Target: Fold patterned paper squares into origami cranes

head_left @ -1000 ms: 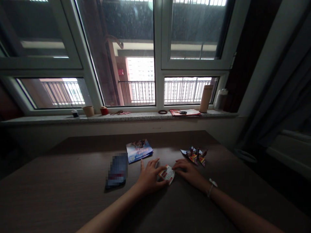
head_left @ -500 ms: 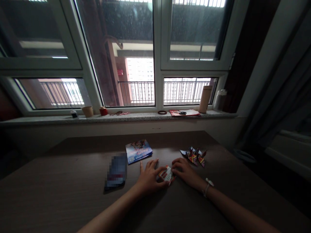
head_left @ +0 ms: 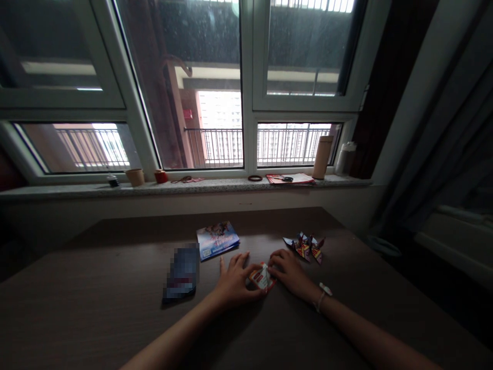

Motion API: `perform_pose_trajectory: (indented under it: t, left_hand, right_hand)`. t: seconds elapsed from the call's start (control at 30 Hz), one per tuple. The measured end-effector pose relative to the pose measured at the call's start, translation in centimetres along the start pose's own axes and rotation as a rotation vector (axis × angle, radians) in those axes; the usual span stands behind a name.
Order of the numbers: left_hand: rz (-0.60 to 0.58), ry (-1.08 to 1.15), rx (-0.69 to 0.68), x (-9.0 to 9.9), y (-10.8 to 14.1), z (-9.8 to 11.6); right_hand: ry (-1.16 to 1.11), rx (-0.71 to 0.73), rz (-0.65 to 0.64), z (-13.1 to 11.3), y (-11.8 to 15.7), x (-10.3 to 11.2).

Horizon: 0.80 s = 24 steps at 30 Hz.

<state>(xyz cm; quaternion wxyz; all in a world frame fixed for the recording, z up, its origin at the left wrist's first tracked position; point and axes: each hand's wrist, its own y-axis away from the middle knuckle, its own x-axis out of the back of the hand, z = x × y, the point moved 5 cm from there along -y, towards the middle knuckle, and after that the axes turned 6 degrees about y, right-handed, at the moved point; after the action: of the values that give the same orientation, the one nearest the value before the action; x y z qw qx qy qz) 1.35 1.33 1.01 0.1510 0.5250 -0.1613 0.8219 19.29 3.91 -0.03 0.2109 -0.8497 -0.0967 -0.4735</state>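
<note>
A small folded piece of paper [head_left: 261,277], white with orange-red edges and print, lies on the table between my hands. My left hand [head_left: 238,282] holds its left side and near edge between thumb and index finger; the other fingers stretch out over the tabletop. Along the paper's right side, the bent fingers of my right hand [head_left: 289,270] press and pinch its edge, covering that part. Several folded paper figures with pointed tips [head_left: 306,247] stand just beyond my right hand. Beyond my left hand lies a stack of blue printed leaflets [head_left: 218,240].
A dark, blurred-out flat object [head_left: 182,272] lies left of my left hand on the brown table [head_left: 96,288]. The windowsill [head_left: 215,187] carries a paper cup [head_left: 135,177], a red spool [head_left: 160,177], scissors [head_left: 285,179] on red-edged papers, a tan bottle [head_left: 322,157] and a whitish bottle [head_left: 345,159].
The view has shifted slightly, so everything sits a little further left. My right fingers have moved slightly over the paper's right edge; both hands stay on it.
</note>
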Motion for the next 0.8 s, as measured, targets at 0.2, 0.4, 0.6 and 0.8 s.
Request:
perform_pose_trajectory:
  t: [0.2,0.4,0.6,0.8]
  left_hand:
    - [-0.006,-0.003,0.001,0.0,-0.1,0.1]
    - [-0.026,-0.007,0.013,0.0,-0.1,0.2]
    - [-0.042,-0.016,0.015,-0.1,-0.1,0.4]
    - [-0.069,-0.022,0.017,-0.1,-0.1,0.4]
  right_hand:
    - [0.023,-0.006,-0.002,-0.2,0.0,0.1]
    - [0.056,-0.025,-0.040,-0.5,-0.2,0.1]
    - [0.111,-0.067,-0.066,-1.0,-0.6,0.2]
    - [0.141,-0.068,-0.021,-1.3,-0.4,0.1]
